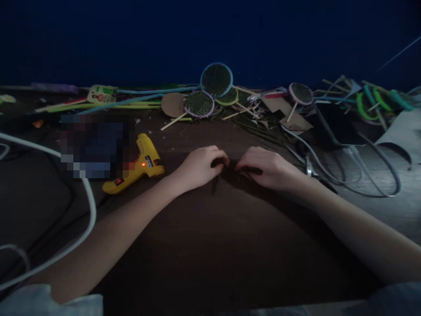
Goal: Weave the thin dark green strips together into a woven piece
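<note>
Just behind the glue gun (147,154), a pixelated block (95,145) hides whatever lies there; the gun's label is too small to read. Right of the glue gun, the left hand (204,164) and right hand (265,166) mask their fingertips — anything between them is too dim to tell. Left of it, a white cable (91,197) runs out of view.

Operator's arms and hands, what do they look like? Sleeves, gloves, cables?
Left hand and right hand: ungloved, no ring, watch or bracelet visible. Both forearms bare. Left sleeve: pale grey-blue, its edge showing at the bottom of the frame. Right sleeve: darker blue-grey, dimly lit. A white cable crosses in front of the left arm; can't tell if they touch.
</note>
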Action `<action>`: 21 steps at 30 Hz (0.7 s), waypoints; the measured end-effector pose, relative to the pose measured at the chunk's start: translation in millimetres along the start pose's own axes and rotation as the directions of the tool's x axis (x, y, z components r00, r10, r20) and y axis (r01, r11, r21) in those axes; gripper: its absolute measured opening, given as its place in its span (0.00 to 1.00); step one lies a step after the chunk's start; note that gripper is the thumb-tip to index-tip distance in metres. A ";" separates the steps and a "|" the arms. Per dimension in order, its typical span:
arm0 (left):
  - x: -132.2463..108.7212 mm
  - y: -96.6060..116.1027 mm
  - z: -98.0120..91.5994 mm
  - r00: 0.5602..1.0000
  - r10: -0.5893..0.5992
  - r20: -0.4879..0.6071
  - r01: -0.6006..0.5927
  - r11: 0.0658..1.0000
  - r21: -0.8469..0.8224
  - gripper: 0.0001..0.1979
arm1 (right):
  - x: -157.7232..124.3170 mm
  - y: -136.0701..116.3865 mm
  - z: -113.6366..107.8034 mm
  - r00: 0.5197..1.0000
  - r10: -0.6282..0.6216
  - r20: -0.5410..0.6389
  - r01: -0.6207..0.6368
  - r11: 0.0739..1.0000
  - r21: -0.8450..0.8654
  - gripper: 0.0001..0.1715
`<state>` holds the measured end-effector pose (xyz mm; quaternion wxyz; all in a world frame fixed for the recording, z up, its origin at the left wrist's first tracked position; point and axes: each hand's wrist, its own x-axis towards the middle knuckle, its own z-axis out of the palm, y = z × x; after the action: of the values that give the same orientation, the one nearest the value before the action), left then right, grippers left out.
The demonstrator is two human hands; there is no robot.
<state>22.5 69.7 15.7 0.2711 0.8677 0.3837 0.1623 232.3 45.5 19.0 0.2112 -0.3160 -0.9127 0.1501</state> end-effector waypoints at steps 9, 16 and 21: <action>-1.3 3.2 1.6 1.000 -0.024 0.013 0.023 0.999 0.047 0.05 | 0.9 -3.3 0.7 0.997 0.017 -0.077 -0.016 1.000 0.011 0.08; -0.7 3.7 3.9 0.999 -0.035 -0.016 0.036 0.995 0.088 0.05 | -1.0 -4.7 -1.0 0.943 0.277 -0.185 -0.253 0.957 0.143 0.11; -2.4 4.7 2.3 1.000 -0.019 -0.012 0.020 0.996 0.090 0.05 | -2.7 -1.0 -2.1 0.893 0.409 -0.187 -0.377 0.907 0.186 0.09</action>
<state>24.7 64.5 16.4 0.2312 0.8743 0.4005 0.1472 234.8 43.3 20.5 0.2995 -0.4930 -0.7869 0.2193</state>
